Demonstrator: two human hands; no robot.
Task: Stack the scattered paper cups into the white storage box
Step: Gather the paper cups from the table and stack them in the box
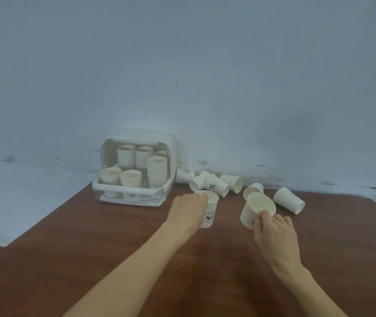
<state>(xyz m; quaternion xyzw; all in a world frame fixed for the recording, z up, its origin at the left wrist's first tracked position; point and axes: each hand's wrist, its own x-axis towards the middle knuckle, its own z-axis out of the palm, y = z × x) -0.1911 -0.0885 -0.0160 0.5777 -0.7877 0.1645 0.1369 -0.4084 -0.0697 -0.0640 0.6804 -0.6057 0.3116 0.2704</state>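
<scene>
Each hand has a cup ready to nest, the left hand (188, 208) curled round an upright cup (208, 211) and the right hand (274, 234) pinching the rim of a tilted cup (256, 208), while the storage box (136, 170), open-fronted and part-filled, waits just left of the fallen cups (216, 184).

One paper cup lying on its side (216, 185) on the desk (136, 248) has a dark "%" sign on its wall. The cup in the left hand (210, 213) has a small blue picture with a line of print over it, but the letters are too blurry to read. Other cups have small dark marks that cannot be read either.
</scene>
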